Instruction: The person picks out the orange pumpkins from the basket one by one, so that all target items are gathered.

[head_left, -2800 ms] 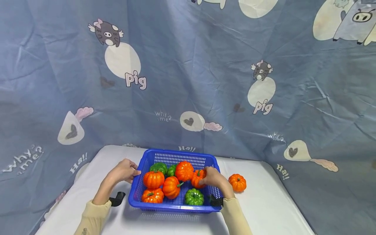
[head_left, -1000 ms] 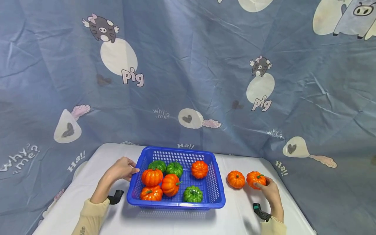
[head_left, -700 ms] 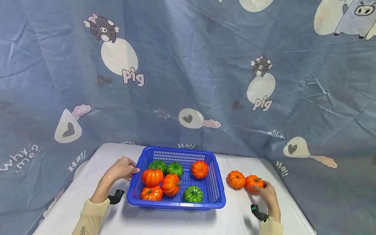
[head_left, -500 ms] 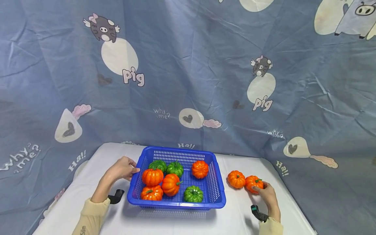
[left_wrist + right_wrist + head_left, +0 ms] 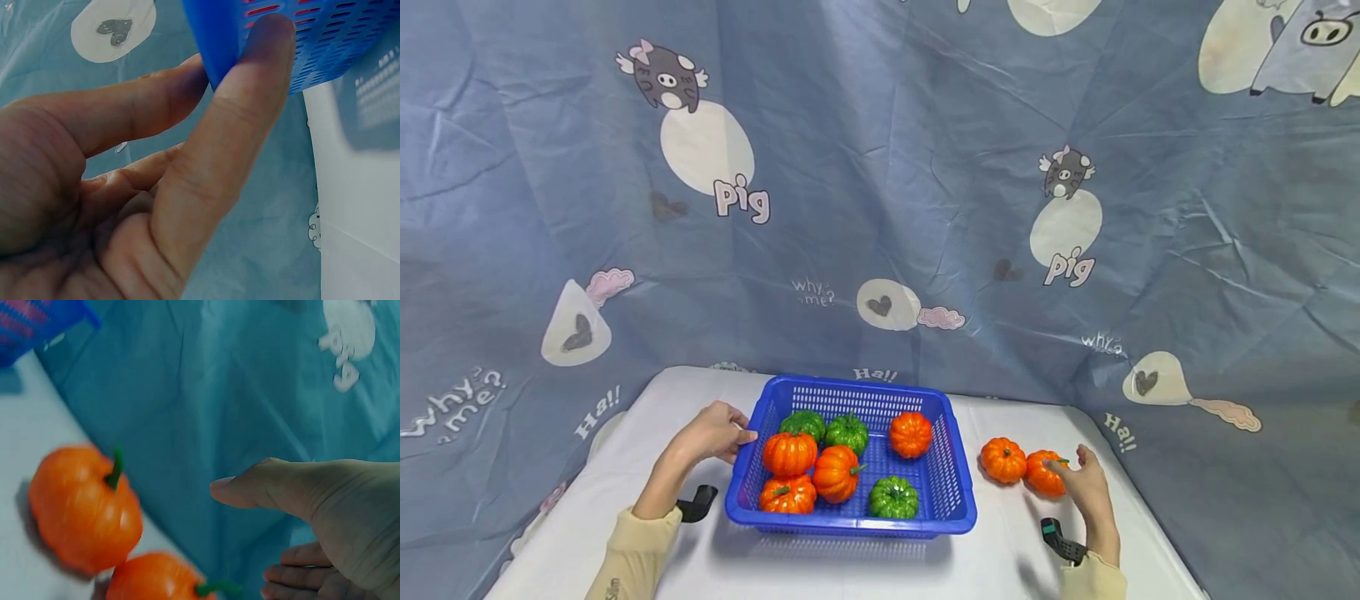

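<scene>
My left hand (image 5: 713, 432) pinches the left rim of a blue plastic basket (image 5: 850, 525); in the left wrist view, thumb and forefinger (image 5: 219, 144) close on the basket wall (image 5: 306, 44). On the white table two small orange pumpkins sit side by side, touching: a left pumpkin (image 5: 1002, 460) and a right pumpkin (image 5: 1042, 477). My right hand (image 5: 1088, 487) hovers just right of the latter, thumb and fingers spread, holding nothing. In the right wrist view a gap shows between the thumb (image 5: 250, 487) and the nearer pumpkin (image 5: 156, 578).
Inside the basket lie several orange pumpkins, one alone at the back right (image 5: 910, 435), and three green pumpkins, one near the front (image 5: 893, 497). A blue patterned curtain (image 5: 880, 208) hangs behind the white tabletop (image 5: 1000, 550).
My right hand has carried an orange pumpkin from the basket to the right, set it beside the other on the table and let go. The left hand keeps its hold on the rim.
</scene>
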